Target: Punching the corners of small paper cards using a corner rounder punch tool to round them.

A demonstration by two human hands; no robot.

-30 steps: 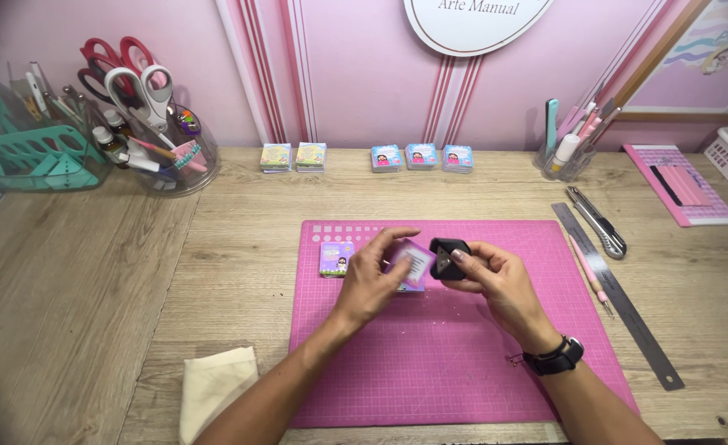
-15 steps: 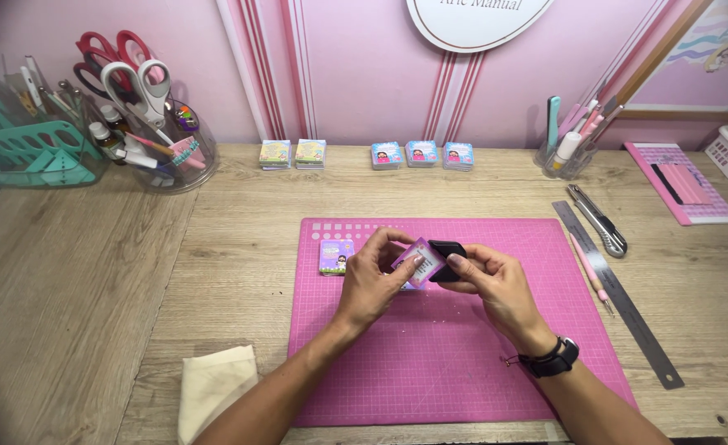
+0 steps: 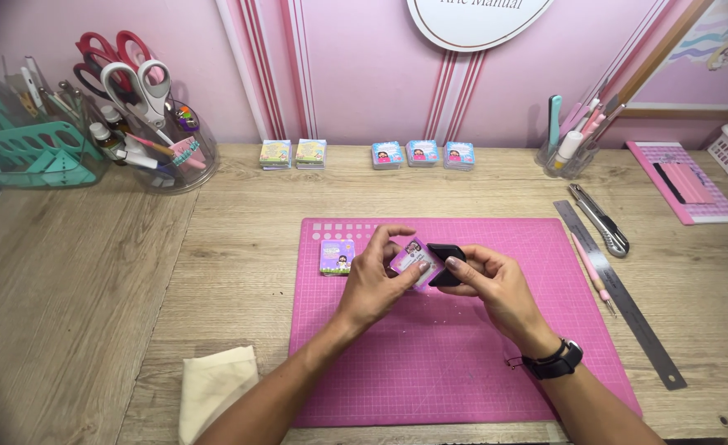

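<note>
Both hands meet over the mat [image 3: 463, 371]: left hand [image 3: 376, 284] pinches a small pink card [image 3: 413, 259], right hand [image 3: 492, 284] grips a black punch [image 3: 445, 257] at its corner; one card [image 3: 337, 256] lies beside, apparently unworked.

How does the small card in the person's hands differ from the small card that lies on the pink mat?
The held card is lifted off the pink mat and tilted, pinched by the left hand against a black tool in the right hand; the lying card rests flat and untouched. Fingers partly cover the held card, while the lying card shows whole. Both are small, squarish and pink-purple with a little picture.
</note>
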